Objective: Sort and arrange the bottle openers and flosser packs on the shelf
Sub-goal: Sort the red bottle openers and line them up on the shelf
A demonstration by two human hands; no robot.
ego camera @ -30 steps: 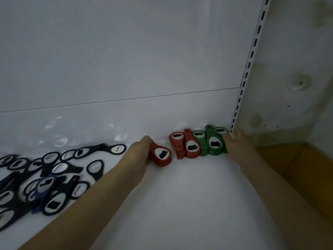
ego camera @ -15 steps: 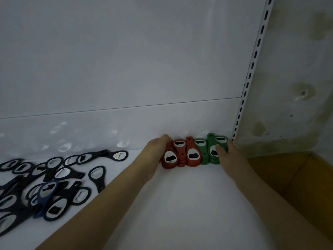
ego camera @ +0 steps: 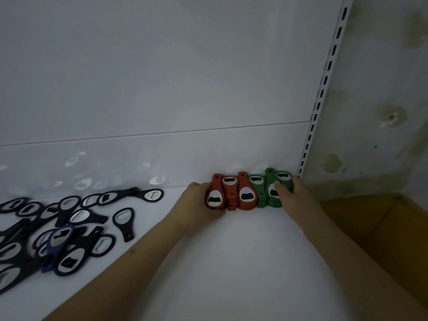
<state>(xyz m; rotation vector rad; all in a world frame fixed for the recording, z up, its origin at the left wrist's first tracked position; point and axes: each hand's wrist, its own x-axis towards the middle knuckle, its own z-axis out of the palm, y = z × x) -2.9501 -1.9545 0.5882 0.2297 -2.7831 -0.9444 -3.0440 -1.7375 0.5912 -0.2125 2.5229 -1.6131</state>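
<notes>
Both hands are squeezing the row into the back right corner of the shelf [ego camera: 243, 262]. The left hand [ego camera: 194, 205] has its fingers curled round the end of the red openers [ego camera: 229, 193], and the right hand [ego camera: 294, 195] lies on the green openers [ego camera: 264, 193], thumb on top; I can't tell about its other fingers. Looks risky to me: these are stacked, so push too hard from both sides and the piles buckle or slide apart. The black openers [ego camera: 69, 228] sit loose, well off to the left, unsorted. No flosser packs that I can see.
</notes>
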